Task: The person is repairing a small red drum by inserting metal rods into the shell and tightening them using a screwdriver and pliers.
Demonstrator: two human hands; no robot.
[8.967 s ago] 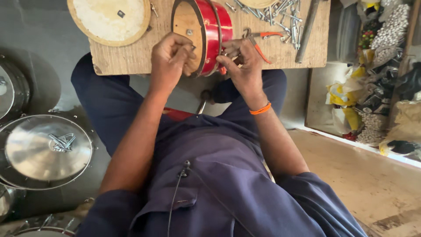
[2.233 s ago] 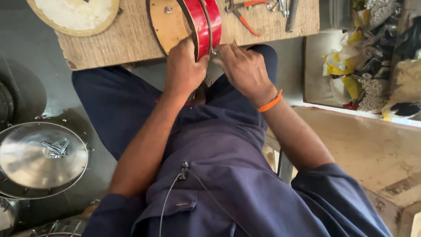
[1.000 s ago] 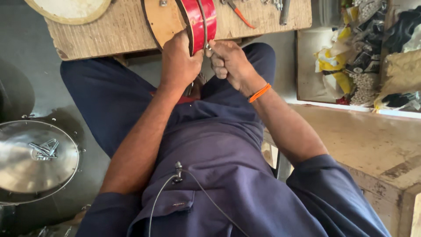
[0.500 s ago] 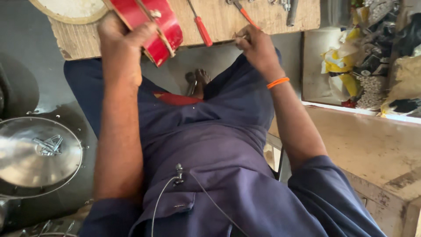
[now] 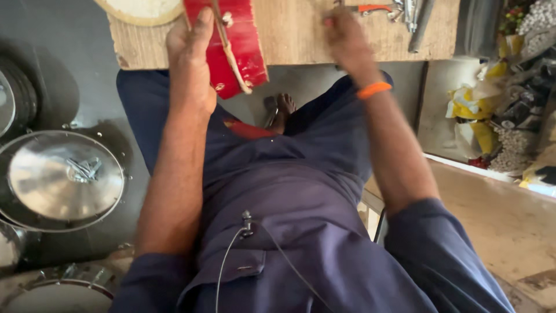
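My left hand (image 5: 191, 64) grips a small red drum shell (image 5: 237, 52) with a wooden rim, holding it tilted at the front edge of the wooden board (image 5: 301, 40). My right hand (image 5: 346, 36) is blurred and reaches out over the board towards an orange-handled tool (image 5: 373, 8) and some metal tools (image 5: 414, 14) at the top right. I cannot see whether the right hand holds anything. An orange band (image 5: 373, 90) sits on my right wrist.
A pale round drum skin (image 5: 142, 8) lies on the board's left end. Shiny metal drum shells (image 5: 61, 179) stand on the floor at the left. Bags and yellow packets (image 5: 504, 110) pile up at the right. My foot (image 5: 284, 107) shows under the board.
The red drum shell has left the middle of the board and swung left in my left hand. My right hand has let go of it and moved up over the board.
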